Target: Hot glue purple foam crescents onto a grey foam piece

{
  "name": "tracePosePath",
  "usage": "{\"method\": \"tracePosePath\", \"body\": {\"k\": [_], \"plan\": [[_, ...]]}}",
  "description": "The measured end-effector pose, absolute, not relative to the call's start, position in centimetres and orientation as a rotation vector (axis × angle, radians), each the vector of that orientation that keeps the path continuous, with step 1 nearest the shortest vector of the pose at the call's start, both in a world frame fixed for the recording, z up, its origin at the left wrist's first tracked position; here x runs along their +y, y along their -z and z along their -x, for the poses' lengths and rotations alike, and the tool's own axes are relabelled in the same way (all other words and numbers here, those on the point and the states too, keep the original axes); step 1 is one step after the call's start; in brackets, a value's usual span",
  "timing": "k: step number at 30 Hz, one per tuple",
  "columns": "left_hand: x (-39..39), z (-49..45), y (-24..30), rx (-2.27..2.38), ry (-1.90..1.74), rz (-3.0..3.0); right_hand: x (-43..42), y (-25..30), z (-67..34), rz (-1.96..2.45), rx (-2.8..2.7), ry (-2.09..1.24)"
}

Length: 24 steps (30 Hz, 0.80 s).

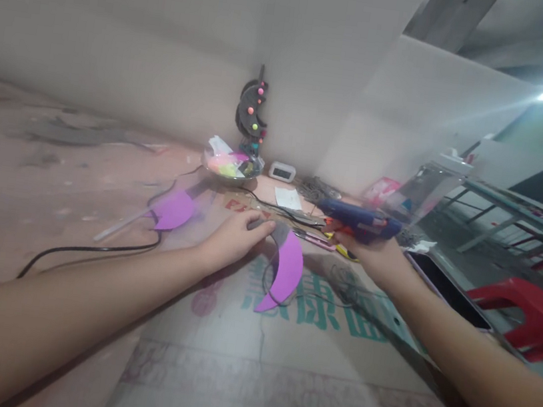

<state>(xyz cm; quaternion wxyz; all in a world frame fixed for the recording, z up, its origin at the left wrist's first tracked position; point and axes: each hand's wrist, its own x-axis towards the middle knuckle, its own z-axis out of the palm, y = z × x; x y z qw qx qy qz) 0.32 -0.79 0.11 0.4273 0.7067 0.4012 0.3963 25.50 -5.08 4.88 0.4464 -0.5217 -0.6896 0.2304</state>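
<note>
My left hand (239, 238) pinches the grey upper end of a purple crescent-shaped piece (289, 268), its thumb across the tip. The crescent's pointed lower end reaches down over the printed cardboard (228, 366). A thin dark wire curls around the crescent's lower part. In my right hand (370, 254), held to the right over the far side of the cardboard, is a blue hot glue gun (357, 221), its nozzle towards the left. The fingers wrap its handle near the orange trigger. Left of my left hand lies another purple piece (175, 210) beside a pale stick (121, 225).
At the back stand a bowl of coloured scraps (232, 174), a dark crescent ornament with coloured balls (251, 112) and a small white clock (282, 171). A black cable (88, 248) crosses the left side. A phone (446, 289) and red stool (529, 314) are at right.
</note>
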Motion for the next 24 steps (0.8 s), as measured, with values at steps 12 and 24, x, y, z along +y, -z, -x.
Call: {"method": "tracePosePath", "body": {"k": [12, 24], "plan": [[-0.8, -0.2, -0.2, 1.073, -1.035, -1.763, -7.5, -1.8, -25.2, 1.357, -1.966, -0.371], [-0.7, -0.2, -0.1, 1.063, -1.014, -1.719, -7.4, -1.4, -25.1, 1.413, -1.987, -0.349]]}}
